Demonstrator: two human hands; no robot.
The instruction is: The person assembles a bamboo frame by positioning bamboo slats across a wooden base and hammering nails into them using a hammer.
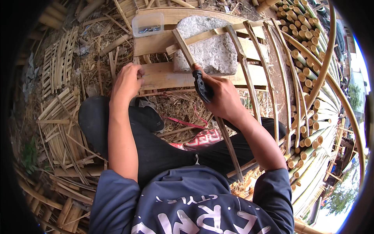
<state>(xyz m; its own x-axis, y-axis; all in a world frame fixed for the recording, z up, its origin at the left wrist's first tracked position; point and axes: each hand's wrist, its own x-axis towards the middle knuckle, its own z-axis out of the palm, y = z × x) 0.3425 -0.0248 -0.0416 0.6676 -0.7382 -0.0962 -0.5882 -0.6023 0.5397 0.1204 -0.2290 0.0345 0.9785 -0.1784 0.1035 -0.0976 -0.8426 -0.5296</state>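
My right hand (224, 95) is closed around a tool with a black moulded handle (202, 87) and a bamboo slat; the tool's working end cannot be made out. That bamboo slat (184, 48) runs under the hand and out toward my lap. It belongs to a ladder-like bamboo frame, whose crosspiece (212, 34) lies over a rough grey stone block (194, 29). My left hand (127, 82) hovers at the left end of the low plank bench (157, 74), thumb and fingers pinched together. Whatever is between them is too small to name.
A clear plastic tub (148, 24) of small nails sits at the bench's far left. More slats (255, 66) of the frame stretch to the right. Stacked bamboo poles (307, 74) stand beyond them. Bamboo lattice pieces (58, 62) and loose strips lie on the left.
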